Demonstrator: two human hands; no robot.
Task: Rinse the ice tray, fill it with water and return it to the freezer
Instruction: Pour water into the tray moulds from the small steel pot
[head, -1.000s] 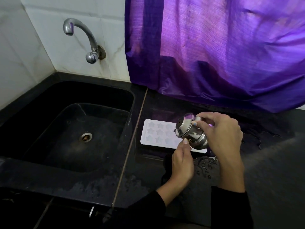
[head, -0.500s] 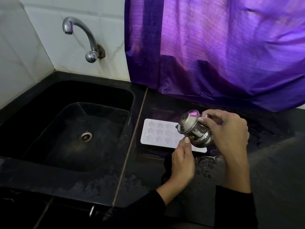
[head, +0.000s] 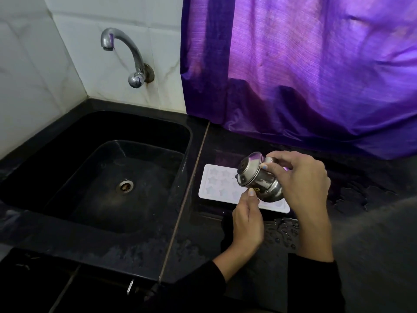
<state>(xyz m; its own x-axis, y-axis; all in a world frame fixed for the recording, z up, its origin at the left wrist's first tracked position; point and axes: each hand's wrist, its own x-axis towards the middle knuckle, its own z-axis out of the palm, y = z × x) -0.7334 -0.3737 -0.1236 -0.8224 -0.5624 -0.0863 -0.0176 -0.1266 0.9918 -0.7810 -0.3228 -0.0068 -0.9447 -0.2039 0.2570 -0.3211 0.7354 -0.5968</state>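
Note:
A white ice tray with star-shaped moulds lies flat on the black counter, just right of the sink. My right hand grips a small steel pot with a lid, tilted to the left over the tray's middle. The thumb presses on the lid. My left hand is below it, fingers curled, with the fingertips touching the pot's underside. The pot and both hands hide the tray's right half.
A black sink with a drain fills the left side. A chrome tap juts from the tiled wall above it. A purple curtain hangs over the counter's back. Water drops lie on the counter near my wrists.
The steel pot has shifted slightly right and tipped a little further over the tray. My left hand stays under it. The tray has not moved.

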